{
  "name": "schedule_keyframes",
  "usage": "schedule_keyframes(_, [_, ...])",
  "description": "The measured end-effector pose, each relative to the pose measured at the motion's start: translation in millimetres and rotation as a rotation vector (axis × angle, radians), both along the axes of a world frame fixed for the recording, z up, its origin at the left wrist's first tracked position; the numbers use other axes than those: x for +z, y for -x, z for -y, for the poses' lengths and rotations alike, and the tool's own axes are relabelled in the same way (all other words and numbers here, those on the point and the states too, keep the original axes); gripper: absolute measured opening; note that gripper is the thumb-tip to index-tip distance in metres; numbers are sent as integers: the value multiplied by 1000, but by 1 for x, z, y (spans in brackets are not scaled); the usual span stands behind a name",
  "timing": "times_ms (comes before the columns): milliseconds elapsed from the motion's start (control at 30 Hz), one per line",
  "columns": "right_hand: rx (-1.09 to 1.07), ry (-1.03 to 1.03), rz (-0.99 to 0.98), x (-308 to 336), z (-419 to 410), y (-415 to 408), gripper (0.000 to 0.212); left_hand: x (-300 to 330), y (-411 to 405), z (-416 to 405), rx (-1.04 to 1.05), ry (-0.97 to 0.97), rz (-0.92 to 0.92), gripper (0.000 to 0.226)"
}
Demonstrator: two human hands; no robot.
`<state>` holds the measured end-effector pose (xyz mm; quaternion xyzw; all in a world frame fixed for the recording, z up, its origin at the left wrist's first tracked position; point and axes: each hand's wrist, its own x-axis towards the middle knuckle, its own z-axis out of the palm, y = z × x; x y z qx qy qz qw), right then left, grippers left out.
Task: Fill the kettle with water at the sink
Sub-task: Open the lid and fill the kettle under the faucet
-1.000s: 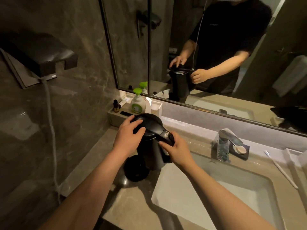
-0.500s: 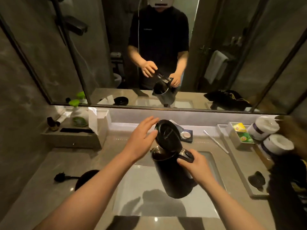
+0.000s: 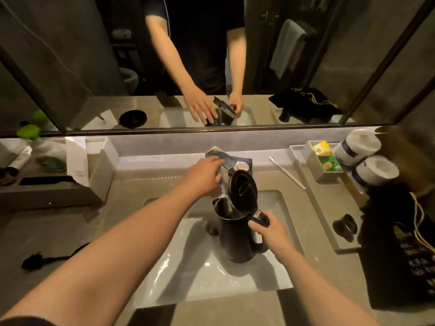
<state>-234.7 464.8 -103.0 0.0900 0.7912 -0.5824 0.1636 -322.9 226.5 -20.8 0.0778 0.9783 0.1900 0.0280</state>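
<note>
The black kettle [image 3: 237,238] hangs over the white sink basin [image 3: 193,274], lid [image 3: 242,190] flipped up. My right hand [image 3: 270,231] grips its handle. A stream of water falls from the chrome faucet [image 3: 222,161] into the kettle's open mouth. My left hand [image 3: 203,176] rests on the faucet's lever, fingers curled over it. The drain shows just left of the kettle.
The kettle's base cord and plug [image 3: 35,260] lie on the counter at left. A tray with a green soap bottle [image 3: 50,158] stands back left. Tea bags [image 3: 326,156], toilet rolls [image 3: 362,158], a toothbrush [image 3: 287,172] and a black bag [image 3: 400,255] sit at right.
The kettle has moved back under the faucet and lower into the basin. My left hand has gone from the lid to the faucet lever, and water now runs.
</note>
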Motion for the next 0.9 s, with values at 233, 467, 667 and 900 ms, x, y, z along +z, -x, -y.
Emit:
schedule_keyframes(233, [8,17,1,-13,9,19,19,-20,30,-7,-88,202,-101,57])
schedule_keyframes(467, [15,46,8,-22,11,25,19,-21,40,-6,-101,197,-264,36])
schedule_keyframes(667, [20,83,2,-23,11,27,20,-15,40,-5,-124,197,-280,26])
schedule_keyframes(900, [18,65,-3,-23,19,27,16,-1,42,1,-56,66,-184,15])
